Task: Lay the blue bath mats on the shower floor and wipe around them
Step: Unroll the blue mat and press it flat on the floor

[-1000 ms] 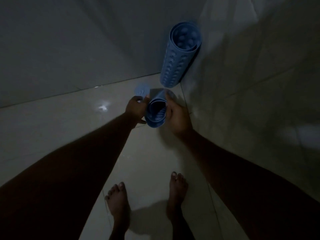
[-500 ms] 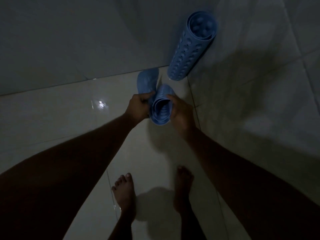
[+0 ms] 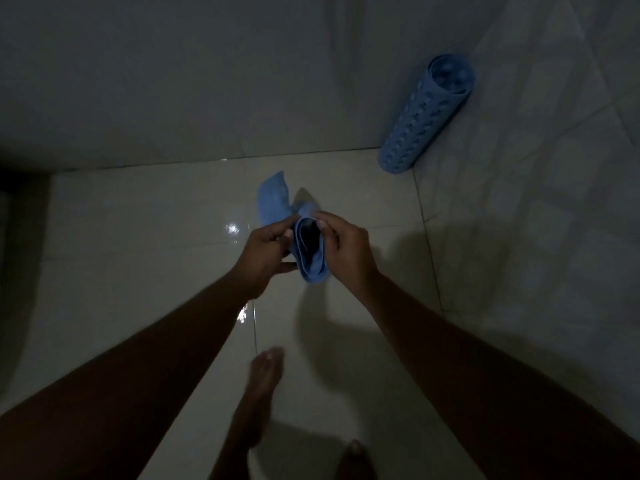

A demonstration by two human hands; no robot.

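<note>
Left hand [image 3: 266, 249] and right hand [image 3: 346, 247] both gripping a partly unrolled blue bath mat [image 3: 304, 237], apparently above the dim tiled floor [image 3: 138, 271], second rolled mat [image 3: 426, 119] leaning in the corner

Dim light throughout; colours are muted to grey-green. The floor [image 3: 138, 237] is laid in large glossy pale tiles, divided by thin dark grout lines. Two small bright glints [image 3: 232, 229] are reflected on the wet-looking surface, one further, one nearer. The back wall [image 3: 173, 81] is tiled in plain grey and meets the floor along a straight seam. The right wall [image 3: 536, 220] is tiled in paler, faintly mottled squares. A dark strip is seen at the far left edge. Soft shadows are cast on the floor at centre.
</note>
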